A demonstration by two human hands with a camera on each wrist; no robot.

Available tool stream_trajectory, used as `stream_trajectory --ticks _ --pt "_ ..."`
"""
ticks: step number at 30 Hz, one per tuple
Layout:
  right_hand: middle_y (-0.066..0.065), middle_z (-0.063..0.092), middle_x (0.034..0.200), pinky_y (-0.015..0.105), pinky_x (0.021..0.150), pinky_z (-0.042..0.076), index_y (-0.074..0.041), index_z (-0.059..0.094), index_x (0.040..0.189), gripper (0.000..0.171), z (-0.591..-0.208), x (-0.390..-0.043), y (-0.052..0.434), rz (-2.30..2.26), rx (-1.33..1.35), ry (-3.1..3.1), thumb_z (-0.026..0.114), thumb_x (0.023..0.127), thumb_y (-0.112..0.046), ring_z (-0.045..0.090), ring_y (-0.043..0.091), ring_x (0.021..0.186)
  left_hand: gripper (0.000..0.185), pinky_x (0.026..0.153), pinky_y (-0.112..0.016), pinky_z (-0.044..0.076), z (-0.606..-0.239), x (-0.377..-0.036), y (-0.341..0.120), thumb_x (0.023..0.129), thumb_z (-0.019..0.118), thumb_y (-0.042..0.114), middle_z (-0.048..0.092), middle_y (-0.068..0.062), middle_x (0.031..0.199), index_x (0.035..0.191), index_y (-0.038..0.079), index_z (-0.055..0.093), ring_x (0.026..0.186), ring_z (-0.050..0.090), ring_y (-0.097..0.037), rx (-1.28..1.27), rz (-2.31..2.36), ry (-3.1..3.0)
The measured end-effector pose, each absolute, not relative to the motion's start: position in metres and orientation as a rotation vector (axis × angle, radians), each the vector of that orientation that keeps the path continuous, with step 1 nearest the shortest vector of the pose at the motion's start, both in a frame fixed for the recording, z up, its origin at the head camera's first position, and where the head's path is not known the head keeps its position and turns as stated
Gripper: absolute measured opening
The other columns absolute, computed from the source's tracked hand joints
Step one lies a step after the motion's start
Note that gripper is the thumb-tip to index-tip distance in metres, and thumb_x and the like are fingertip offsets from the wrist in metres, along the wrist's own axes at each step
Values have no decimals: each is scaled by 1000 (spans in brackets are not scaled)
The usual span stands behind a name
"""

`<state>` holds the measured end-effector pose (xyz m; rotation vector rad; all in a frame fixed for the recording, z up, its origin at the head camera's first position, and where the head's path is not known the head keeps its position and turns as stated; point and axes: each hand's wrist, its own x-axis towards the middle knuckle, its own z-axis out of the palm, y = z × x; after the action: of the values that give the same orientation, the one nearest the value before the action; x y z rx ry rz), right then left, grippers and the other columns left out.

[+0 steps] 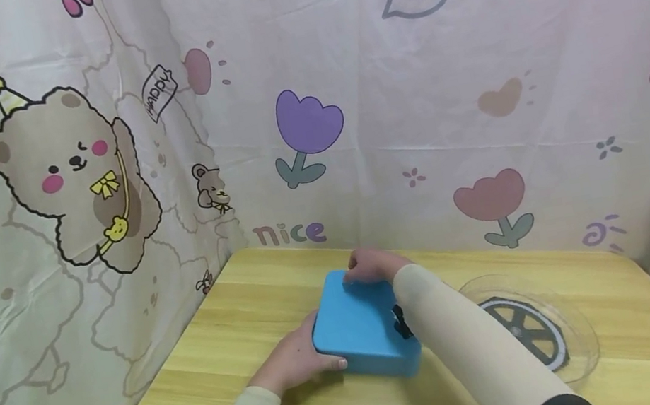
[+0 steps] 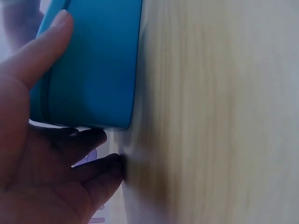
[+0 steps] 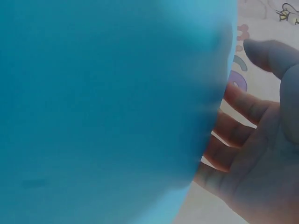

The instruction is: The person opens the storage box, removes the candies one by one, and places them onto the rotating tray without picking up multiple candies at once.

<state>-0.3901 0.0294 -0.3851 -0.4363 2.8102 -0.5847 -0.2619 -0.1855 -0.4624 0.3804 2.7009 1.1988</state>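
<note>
A blue lidded box lies flat on the wooden table, its top smooth and its corners rounded. My left hand grips its near left corner. The left thumb presses the near side by the lid seam, while the other fingers reach round the left side. At the far edge my right hand touches the box with its fingertips, which pass partly out of sight behind the rim. In the right wrist view the right thumb stands apart from the blue surface. What the box holds is hidden.
Right of the box, partly behind my right forearm, lies a clear round dish-like piece with a dark spoked disc in it. Printed cloth hangs along the table's back and left sides. A small black device sits on each sleeve.
</note>
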Motion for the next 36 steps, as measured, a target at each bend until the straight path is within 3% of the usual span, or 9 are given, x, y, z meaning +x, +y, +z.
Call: stream_trajectory --ticks 12,18,26,36 --pt "18 61 133 51 102 46 0 62 132 43 -387 -359 83 -706 -493 2973 64 97 -26 57 36 122 116 105 -68 34 -458 -263 -177 73 89 48 46 -18 151 161 11 24 133 48 -41 411 1261 2636" --pt "20 64 125 52 99 47 3 64 126 40 -394 -336 109 -838 -500 3004 66 96 -23 59 37 117 114 106 -66 34 -455 -264 -178 76 87 48 46 -21 151 161 8 22 132 48 -42 448 1241 2628" --pt "22 60 130 56 99 47 4 54 140 53 -414 -302 129 -1025 -345 2967 67 96 -23 58 39 119 104 106 -65 36 -448 -264 -177 85 72 63 47 -22 150 159 4 29 133 48 -44 339 1161 2704" --pt "20 62 126 51 88 53 1 51 143 58 -443 -272 132 -1135 -326 2923 67 94 -23 63 35 109 79 105 -61 40 -437 -271 -167 93 69 47 53 -20 145 151 0 43 130 51 -42 323 1072 2889"
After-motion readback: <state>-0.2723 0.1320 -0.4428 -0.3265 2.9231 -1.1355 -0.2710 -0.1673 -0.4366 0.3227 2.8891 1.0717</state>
